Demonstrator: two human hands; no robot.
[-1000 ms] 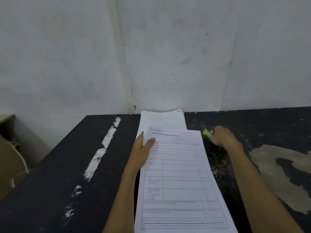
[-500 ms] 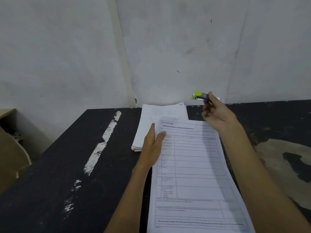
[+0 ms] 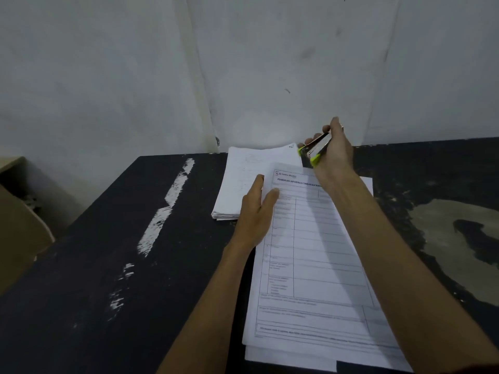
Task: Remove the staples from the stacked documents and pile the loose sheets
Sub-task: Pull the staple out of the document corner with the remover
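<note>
A printed form document [image 3: 318, 255] lies lengthwise on the black table [image 3: 113, 238] in front of me. My left hand [image 3: 256, 209] rests flat on its upper left corner, fingers straight. Beyond it sits a thick stack of white sheets [image 3: 248, 179] near the wall. My right hand [image 3: 333, 149] grips a small metal stapler with yellow-green tips [image 3: 314, 149], held in the air above the top edge of the form, beside the stack's far right corner.
A white wall stands right behind the table. The table top shows white paint streaks [image 3: 164, 209] on the left and a worn pale patch [image 3: 442, 238] on the right. A beige cabinet [image 3: 16, 217] stands left of the table.
My right hand picked the yellow-green stapler up off the table, raised it and turned it over the form's top edge. My left hand slid with the form toward the right.
</note>
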